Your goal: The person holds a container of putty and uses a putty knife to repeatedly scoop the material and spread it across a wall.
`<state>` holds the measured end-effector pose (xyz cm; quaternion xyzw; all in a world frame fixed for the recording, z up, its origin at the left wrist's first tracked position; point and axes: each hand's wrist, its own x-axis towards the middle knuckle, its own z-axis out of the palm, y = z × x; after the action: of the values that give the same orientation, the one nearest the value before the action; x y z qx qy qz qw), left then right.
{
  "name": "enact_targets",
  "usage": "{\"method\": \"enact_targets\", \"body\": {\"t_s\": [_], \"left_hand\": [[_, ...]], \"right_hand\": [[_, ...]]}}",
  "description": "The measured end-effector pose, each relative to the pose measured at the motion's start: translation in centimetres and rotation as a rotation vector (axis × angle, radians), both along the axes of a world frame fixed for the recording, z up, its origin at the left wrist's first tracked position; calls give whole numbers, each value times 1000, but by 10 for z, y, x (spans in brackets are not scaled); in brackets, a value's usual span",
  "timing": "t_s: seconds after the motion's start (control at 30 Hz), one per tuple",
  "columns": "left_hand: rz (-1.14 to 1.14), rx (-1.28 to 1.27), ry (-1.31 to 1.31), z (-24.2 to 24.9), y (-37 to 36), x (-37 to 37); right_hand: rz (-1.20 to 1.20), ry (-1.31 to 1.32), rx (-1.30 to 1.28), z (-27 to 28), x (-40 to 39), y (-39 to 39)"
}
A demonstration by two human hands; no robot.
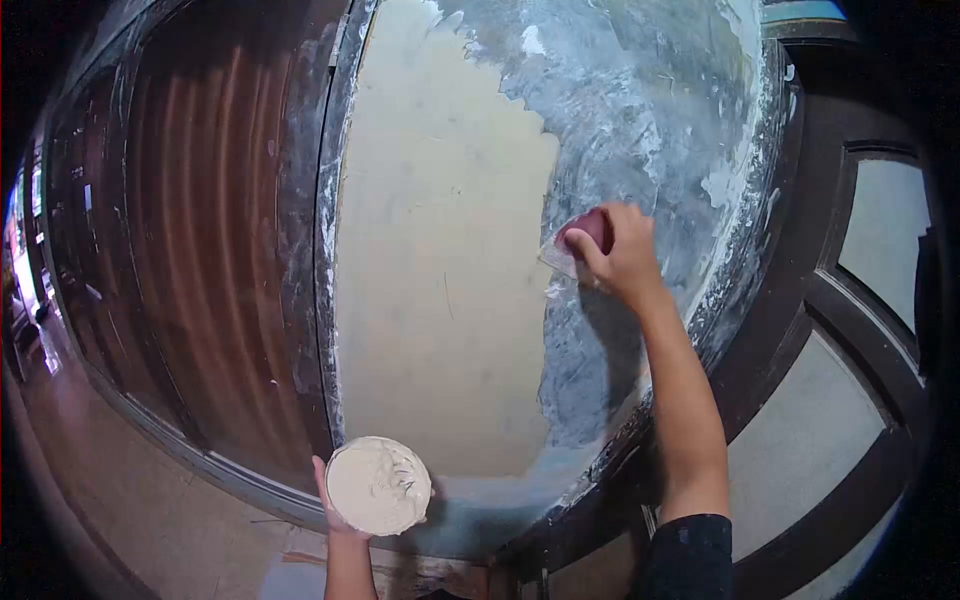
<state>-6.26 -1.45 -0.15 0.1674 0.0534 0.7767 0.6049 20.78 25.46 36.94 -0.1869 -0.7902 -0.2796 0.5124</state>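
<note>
My right hand grips a putty scraper with a dark red handle. Its pale, translucent blade rests against the wall at the ragged right edge of a cream putty layer. Right of that edge lies a bare patch of blue-grey wall with whitish smears. Low in the view, my left hand holds a round tub of putty from the left and below. Stirred cream paste fills it, with ridges at its right side. The tub hides most of the left fingers.
Dark wooden framing with a brown ribbed panel stands left of the wall. On the right is a dark door with pale panels, close to my right arm. A tiled floor shows at lower left.
</note>
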Motion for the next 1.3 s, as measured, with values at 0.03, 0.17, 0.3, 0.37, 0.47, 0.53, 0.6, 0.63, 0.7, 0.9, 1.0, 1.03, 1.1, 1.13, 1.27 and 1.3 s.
{"method": "enact_targets", "body": {"t_s": [0.03,0.17,0.3,0.37,0.47,0.53,0.6,0.63,0.7,0.9,1.0,1.03,1.1,1.13,1.27,1.3], "left_hand": [[-17,35,22,2,0,1],[-72,80,-40,5,-4,7],[-2,5,-34,-10,2,10],[-8,2,-27,-10,2,13],[-21,28,5,-7,-1,15],[5,-11,-39,-7,-2,15],[-70,124,34,-3,-5,16],[-42,67,-9,-6,-3,16],[-51,48,-27,-5,-2,16],[43,7,-8,-5,0,17],[32,-29,-19,-2,-1,16],[30,0,0,5,-2,18],[31,27,18,10,-3,20],[13,25,11,7,-2,18],[-151,145,-127,19,-11,21],[-148,165,99,17,-8,16]], "right_hand": [[-1,51,18,7,1,3],[83,-144,-86,-13,10,-8],[-13,-69,20,-12,-2,2],[-46,100,-28,7,-7,-4],[68,-24,12,0,3,0],[65,-104,-5,-20,3,-1],[-43,-224,15,-31,-3,3],[23,-101,90,-25,-9,6],[31,40,53,-10,-14,6],[85,-89,63,-31,-4,-3],[-58,-139,82,-31,-14,0],[-61,24,110,-19,-17,2],[-86,235,99,-6,-18,5],[-85,233,96,-8,-13,7],[22,-40,108,-37,0,6],[-20,-109,100,-38,-3,1]]}}
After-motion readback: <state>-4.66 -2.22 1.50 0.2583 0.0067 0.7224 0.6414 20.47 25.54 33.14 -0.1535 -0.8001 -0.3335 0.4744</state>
